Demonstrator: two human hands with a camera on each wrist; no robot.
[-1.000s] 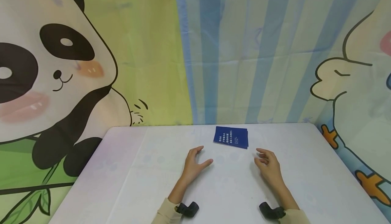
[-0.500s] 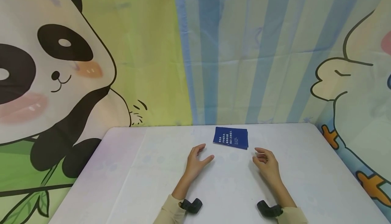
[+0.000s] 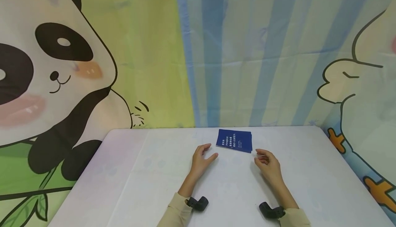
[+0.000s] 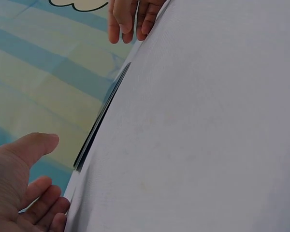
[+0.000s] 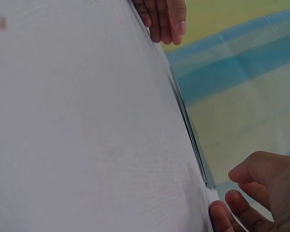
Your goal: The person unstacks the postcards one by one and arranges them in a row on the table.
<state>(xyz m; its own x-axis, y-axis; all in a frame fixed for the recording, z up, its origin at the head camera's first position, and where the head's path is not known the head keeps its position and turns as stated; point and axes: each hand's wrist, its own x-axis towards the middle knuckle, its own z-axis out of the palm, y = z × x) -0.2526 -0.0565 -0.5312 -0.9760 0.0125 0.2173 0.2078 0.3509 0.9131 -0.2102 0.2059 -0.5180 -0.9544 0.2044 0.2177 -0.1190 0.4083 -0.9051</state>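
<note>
Thin dark-blue booklets (image 3: 234,140) with white printed characters lie flat near the table's far edge, stacked slightly askew; how many is not plain. Only their thin edge (image 4: 100,118) shows in the left wrist view, and likewise the booklets' edge (image 5: 189,130) in the right wrist view. My left hand (image 3: 200,161) is in front of their left end, thumb and fingers spread apart, holding nothing. On the other side, my right hand (image 3: 270,168) is just off their near right corner, its fingers loosely bent around nothing. Neither hand touches the booklets.
A white-covered table (image 3: 161,182) spans the lower part of the head view. Behind it hangs a printed cloth (image 3: 241,55) with stripes and a panda (image 3: 77,82). Each wrist carries a black camera mount, the left mount (image 3: 198,204) and the right mount (image 3: 271,210).
My left hand has moved slightly forward and right, nearer the booklets. The right hand has shifted a little left. The booklets stay where they were on the table.
</note>
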